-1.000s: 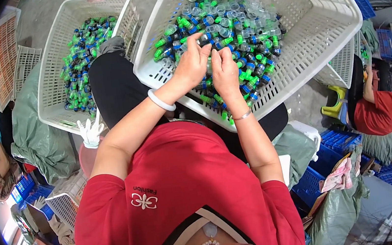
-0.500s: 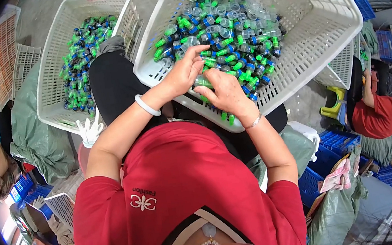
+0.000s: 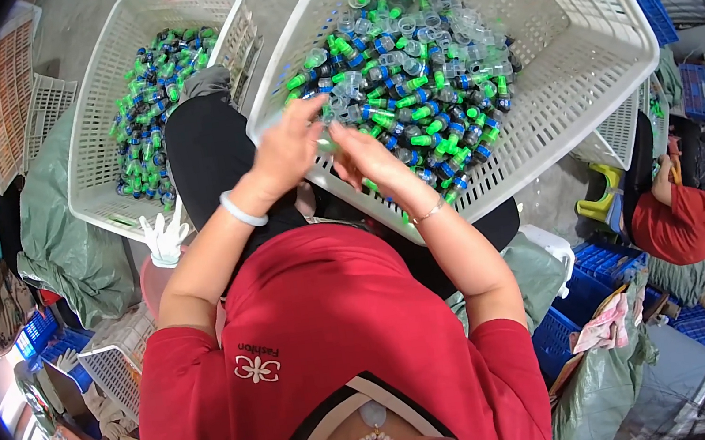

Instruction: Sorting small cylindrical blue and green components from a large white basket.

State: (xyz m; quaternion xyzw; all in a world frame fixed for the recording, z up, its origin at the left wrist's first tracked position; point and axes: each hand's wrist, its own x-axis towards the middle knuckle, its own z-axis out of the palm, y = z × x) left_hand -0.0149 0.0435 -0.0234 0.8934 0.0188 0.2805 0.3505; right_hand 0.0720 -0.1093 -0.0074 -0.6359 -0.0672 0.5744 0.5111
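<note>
In the head view, my left hand, index finger extended, and my right hand, fingers bent, hover over the near-left edge of a large white slotted plastic basket. A blurred clear-and-green plastic piece is between them; I cannot tell which grips it. Open room separates the heaped small green, blue and black plastic pieces from the basket's right wall.

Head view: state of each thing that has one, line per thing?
Left hand: finger extended, grip unclear
Right hand: fingers bent, grip unclear
Big white basket: open-topped, part full
Smaller white basket: open-topped, part full
Green-topped pieces: heaped loose
Clear cups: loose on the heap
White glove: unworn
Green sack: slumped, creased
</note>
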